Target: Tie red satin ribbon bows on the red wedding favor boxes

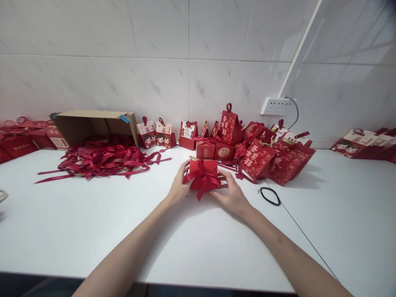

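Note:
A small red gift box (206, 170) tied with a red ribbon bow (202, 180) sits on the white table (93, 214) in the middle of the view. My left hand (178, 187) grips its left side with the fingers curled round the edge. On the right side, my right hand (230, 194) holds the box with the fingers pressed against it. Both forearms reach in from the bottom edge.
A heap of loose red ribbons (102, 159) lies at the left in front of a tipped cardboard box (93, 123). Several red gift boxes and bags (256, 148) crowd the back wall. A black hair band (270, 196) lies at the right. A wall socket (276, 106) is behind.

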Tool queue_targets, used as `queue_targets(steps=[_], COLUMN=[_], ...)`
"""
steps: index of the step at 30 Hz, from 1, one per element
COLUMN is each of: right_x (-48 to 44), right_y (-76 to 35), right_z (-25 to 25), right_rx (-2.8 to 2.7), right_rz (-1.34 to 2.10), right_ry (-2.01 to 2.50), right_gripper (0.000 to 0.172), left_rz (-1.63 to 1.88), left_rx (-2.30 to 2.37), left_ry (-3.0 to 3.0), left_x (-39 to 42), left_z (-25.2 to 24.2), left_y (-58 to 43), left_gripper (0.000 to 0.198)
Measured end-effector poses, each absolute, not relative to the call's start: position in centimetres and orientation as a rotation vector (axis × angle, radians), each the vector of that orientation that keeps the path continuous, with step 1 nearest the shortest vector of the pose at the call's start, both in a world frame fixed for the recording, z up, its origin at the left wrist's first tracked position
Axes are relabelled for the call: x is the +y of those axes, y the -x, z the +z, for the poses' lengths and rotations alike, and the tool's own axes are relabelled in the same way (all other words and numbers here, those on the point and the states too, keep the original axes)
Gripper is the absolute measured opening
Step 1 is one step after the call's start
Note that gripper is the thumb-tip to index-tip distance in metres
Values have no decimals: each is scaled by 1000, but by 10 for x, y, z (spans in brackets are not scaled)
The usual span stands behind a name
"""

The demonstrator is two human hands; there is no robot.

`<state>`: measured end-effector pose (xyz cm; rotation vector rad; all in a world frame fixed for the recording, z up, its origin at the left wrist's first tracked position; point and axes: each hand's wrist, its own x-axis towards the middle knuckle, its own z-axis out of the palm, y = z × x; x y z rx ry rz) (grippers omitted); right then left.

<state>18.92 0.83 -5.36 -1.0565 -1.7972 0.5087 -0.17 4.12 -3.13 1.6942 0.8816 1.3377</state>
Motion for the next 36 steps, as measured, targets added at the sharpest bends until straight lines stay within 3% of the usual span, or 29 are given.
queue_targets(steps=[8,11,15,18,25,29,36], right_x=[5,3,-1,-3,-3,-1,-1], right_y=[-191,-188,-184,-181,-178,-185,-186], right_z=[-50,-49,-48,-48,-48,-46,-48], right_rx=[-1662,-1805,-1966,-1992,-1827,-1893,-1955], right_rz=[745,711,627,603,537,481,492], right_ry=[999,1015,1051,1071,1203,1174,1117], right_gripper=[60,70,90,95,79,75,74], left_rz=[1295,1321,1404,1416,1281,1247,1428], left_rx=[806,838,946,954,677,713,1087], left_ry=[-1720,-1733,-1712,-1688,-1544,-1407,-1709], left_x=[36,35,30,27,40,42,34], left_z=[-32,-35,-37,-38,-39,-32,-30], left_y=[1,0,-5,-8,1,3,-5], left_gripper=[56,63,58,59,72,66,50])
